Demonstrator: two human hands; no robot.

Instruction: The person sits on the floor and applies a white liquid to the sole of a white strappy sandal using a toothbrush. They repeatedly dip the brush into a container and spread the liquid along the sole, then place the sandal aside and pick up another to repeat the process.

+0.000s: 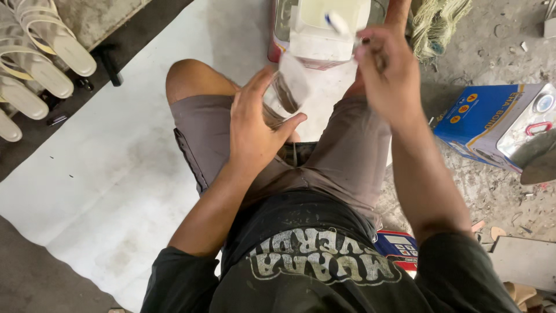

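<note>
I look down at my lap, seated, in brown shorts and a dark printed shirt. My left hand [255,124] grips a small blurred piece [288,87], pale on one face and brownish on the other, above my knees. My right hand [389,72] is raised beside it, fingers pinched on a thin white stick with a blue tip [337,23]. The two hands are close, a little apart. Both are motion-blurred, so what the piece is cannot be made out.
A white sheet [116,162] covers the floor on the left. Pale sandals [35,52] are lined up at top left. An open white container with a red base [315,32] stands ahead. A blue metal can [498,124] lies at right, near a rag [437,23].
</note>
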